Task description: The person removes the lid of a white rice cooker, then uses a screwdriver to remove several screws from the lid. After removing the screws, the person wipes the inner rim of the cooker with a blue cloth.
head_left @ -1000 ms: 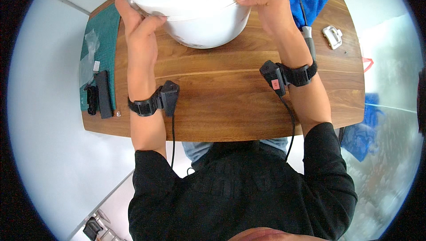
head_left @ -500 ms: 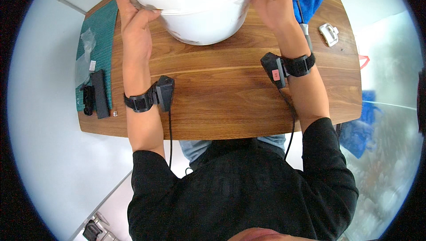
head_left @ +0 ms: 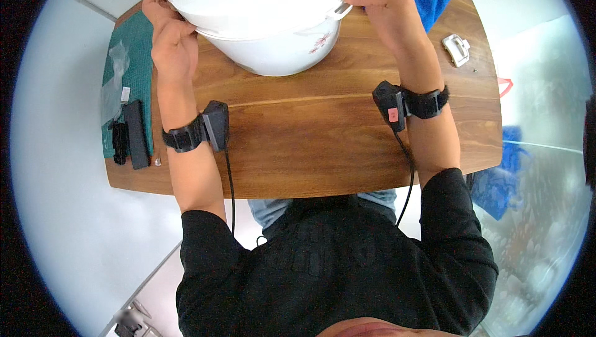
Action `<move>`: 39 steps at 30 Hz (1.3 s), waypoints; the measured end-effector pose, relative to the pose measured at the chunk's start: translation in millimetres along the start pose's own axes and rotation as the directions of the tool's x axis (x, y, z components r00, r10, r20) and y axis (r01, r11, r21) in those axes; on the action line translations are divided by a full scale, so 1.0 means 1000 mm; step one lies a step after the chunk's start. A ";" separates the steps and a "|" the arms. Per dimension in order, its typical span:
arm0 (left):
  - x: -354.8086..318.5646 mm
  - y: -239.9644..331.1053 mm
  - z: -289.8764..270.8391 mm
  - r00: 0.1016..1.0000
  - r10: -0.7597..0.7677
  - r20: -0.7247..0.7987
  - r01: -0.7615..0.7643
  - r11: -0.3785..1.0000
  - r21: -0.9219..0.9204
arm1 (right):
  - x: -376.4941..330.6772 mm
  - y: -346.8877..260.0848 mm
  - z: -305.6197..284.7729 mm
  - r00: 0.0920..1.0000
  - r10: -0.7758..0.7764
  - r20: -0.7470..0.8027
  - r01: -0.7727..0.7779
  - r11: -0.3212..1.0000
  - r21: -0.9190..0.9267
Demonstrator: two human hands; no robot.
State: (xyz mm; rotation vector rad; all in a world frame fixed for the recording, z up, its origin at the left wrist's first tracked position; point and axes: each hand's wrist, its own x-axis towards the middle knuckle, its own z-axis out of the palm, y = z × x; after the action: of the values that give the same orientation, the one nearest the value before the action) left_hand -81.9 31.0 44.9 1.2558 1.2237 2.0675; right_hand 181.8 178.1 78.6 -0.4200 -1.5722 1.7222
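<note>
Pot [head_left: 267, 48] gripped at opposite sides by left hand [head_left: 174, 38] and right hand [head_left: 390, 7], toward the table's [head_left: 310, 144] far edge.

Small indoor workspace, seemingly a workshop or lab corner; I could not tell which. Where I stood, a brown wood-grain table [head_left: 310, 151] filled the space between a plain pale wall [head_left: 56, 151] on the left and a cloudy, glass-like panel [head_left: 540, 231] on the right. A green cutting mat [head_left: 144, 39], marked with a grid, gave it a workbench look; clear plastic wrapping [head_left: 117, 70] and a dark bar-shaped piece [head_left: 138, 135] lay on it. A loose white plastic fitting [head_left: 457, 50] sat near the right edge. Black boxes [head_left: 216, 126] with trailing cables [head_left: 230, 188], strapped to both wrists, suggested a lab. The white lidded pot [head_left: 267, 45] was kitchenware amid bench clutter.
</note>
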 end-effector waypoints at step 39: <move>-0.004 0.022 -0.029 0.968 -0.113 0.222 0.003 0.897 0.443 | 0.003 0.021 0.019 0.967 -0.225 0.117 0.222 0.974 0.037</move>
State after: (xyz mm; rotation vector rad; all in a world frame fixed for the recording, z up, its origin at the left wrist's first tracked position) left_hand -103.6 2.9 55.9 1.5907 1.6421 1.5785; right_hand 159.9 167.7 63.5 -0.1221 -1.6153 1.6153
